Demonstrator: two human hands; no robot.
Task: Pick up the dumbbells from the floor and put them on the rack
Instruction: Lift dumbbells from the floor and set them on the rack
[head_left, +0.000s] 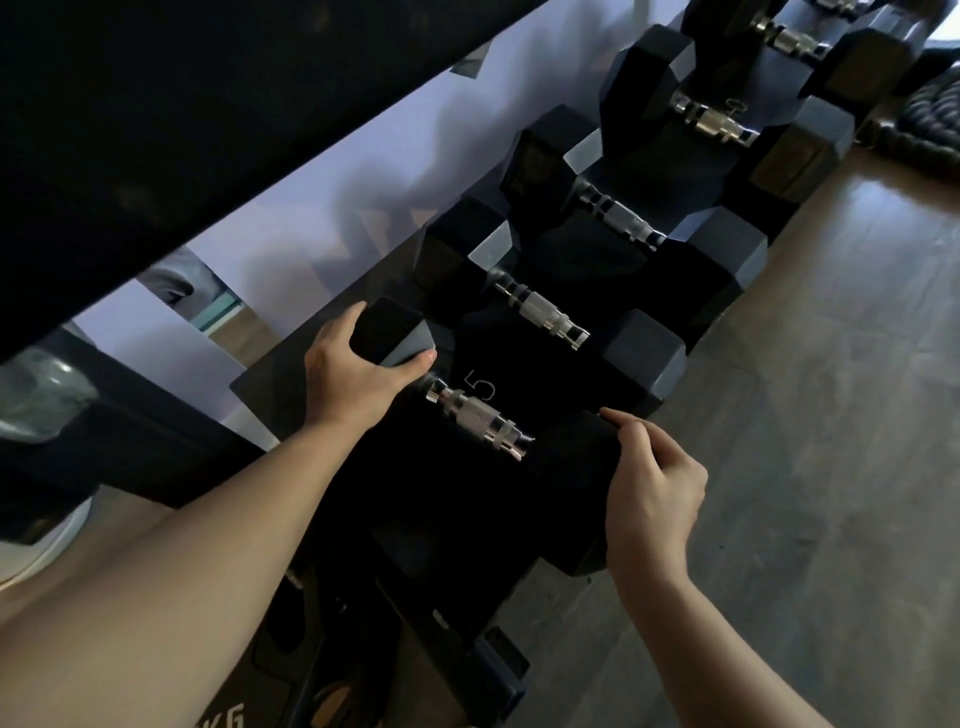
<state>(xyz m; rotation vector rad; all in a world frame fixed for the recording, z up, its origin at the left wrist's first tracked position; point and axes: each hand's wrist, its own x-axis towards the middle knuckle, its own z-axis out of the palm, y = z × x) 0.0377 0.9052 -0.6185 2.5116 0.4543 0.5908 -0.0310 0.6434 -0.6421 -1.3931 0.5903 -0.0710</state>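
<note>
Both hands held one dumbbell (480, 423) on the rack (291, 384): the left hand (353, 364) cupped its far head, the right hand (649, 483) curled over its near head. Its handle ran diagonally, upper left to lower right. Shadow swallowed the near head's outline.

Wooden floor (831, 415) beside a pale wall (291, 228) — black knotted mat (930, 119) far off.
</note>
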